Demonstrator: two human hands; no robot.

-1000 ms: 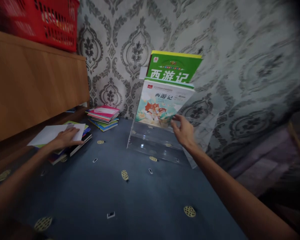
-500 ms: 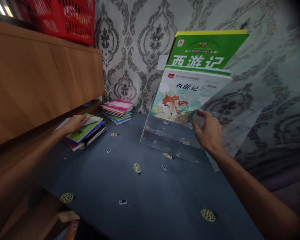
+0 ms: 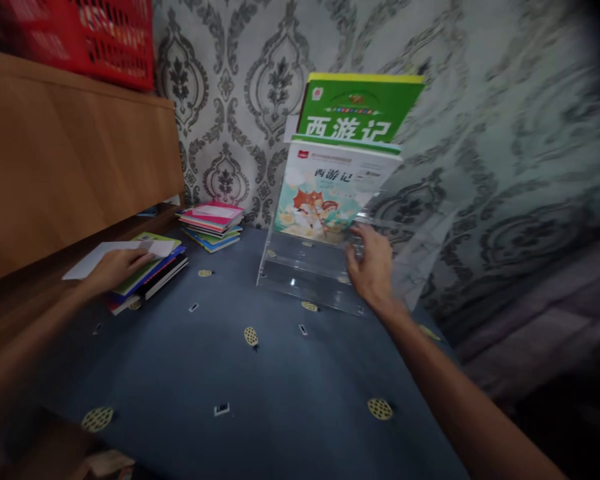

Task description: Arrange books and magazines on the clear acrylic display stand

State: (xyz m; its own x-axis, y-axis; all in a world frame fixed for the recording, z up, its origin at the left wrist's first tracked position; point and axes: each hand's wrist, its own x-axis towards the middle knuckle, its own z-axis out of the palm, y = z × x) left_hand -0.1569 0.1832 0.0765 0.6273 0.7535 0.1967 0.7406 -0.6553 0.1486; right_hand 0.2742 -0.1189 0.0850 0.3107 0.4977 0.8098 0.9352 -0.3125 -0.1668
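My left hand lies over a white sheet of paper on top of a low stack of books at the left, its fingers stretched out and resting on the pile. My right hand is beside the lower right corner of a white picture-covered book, thumb and forefinger apart. That book leans in a clear plastic stand, and a taller green book with a yellow top edge rises behind it. Whether my right fingers touch the stand, I cannot tell.
A second pile of books, pink on top, sits against the patterned wall. On the left, a wooden cabinet carries a red basket. The dark blue tabletop cover has pineapple prints.
The whole view has shifted, so the stand, books and hands all appear further left. My left hand stays on the paper and my right hand stays by the stand.
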